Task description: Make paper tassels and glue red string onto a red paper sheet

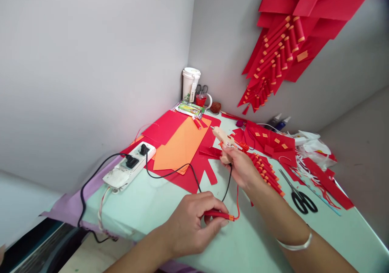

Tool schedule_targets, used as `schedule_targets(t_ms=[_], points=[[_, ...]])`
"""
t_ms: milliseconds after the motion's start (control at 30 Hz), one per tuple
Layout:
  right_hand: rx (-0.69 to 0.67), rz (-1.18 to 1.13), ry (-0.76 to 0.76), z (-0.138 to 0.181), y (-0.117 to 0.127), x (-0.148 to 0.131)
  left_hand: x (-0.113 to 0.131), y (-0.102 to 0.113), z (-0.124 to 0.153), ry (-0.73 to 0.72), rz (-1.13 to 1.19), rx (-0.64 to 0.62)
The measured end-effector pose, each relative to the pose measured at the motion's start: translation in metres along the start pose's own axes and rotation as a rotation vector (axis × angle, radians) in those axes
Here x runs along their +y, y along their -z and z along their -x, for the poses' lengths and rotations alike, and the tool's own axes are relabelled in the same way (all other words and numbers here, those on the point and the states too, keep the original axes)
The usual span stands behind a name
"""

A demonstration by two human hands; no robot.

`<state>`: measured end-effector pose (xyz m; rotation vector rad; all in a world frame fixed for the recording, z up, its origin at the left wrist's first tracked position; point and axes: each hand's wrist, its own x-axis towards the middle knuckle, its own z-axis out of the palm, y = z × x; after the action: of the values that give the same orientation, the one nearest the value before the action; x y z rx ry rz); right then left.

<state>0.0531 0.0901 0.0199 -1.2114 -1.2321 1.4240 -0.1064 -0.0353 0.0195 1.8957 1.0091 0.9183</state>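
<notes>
My left hand [190, 224] pinches a small red paper tube with an orange end band [219, 215], and a red string loops off its tip. My right hand [241, 167] grips a cream glue gun [223, 139], nozzle pointing away to the left. Its black cord [170, 173] runs to a white power strip [129, 165]. A row of finished red paper firecrackers [267, 173] lies just right of my right hand.
Orange paper [180, 147] and red sheets [165, 127] cover the pale green table [146, 208]. Black scissors [299, 198] lie at right among red scraps. A white cup [191, 82], red mug and glue bottles stand by the wall. A red paper decoration [285, 42] hangs above.
</notes>
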Motion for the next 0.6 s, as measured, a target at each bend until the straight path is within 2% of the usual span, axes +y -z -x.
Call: schedule_targets(t_ms=[167,400,600], points=[[0.049,0.023,-0.059,0.016,0.009,0.011,0.0,0.0,0.001,-0.007,-0.004,-0.001],[0.138,0.266,-0.159,0.027,0.014,0.02,-0.001,-0.003,-0.002,-0.035,-0.015,-0.008],[0.057,0.475,-0.136,0.027,0.015,0.009,-0.005,-0.003,-0.003,-0.037,-0.003,0.012]])
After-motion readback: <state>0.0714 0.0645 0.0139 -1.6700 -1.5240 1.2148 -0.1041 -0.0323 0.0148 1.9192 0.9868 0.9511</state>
